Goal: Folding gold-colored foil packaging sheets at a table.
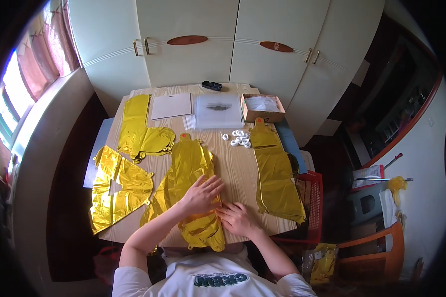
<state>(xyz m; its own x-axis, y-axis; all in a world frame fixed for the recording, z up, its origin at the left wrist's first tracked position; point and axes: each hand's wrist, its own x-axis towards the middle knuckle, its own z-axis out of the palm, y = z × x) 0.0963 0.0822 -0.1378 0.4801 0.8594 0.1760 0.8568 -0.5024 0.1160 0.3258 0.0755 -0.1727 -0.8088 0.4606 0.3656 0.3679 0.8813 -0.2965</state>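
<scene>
head view: dark green lettering (220,280) on white shirt (181,274); red dot (185,136) on crinkled, glossy gold foil piece (188,161), mid-table (240,183). left hand (201,194) over it, fingers extended, slightly spread; right hand (236,218) at its right edge, fingers bent, pinch: cannot tell.

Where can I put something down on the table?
There's bare wood between the middle gold foil and the right gold foil, below the white rings, beyond the right hand. It's crowded left, with other foils, and at the back, with a card, clear sheets and a box.
</scene>
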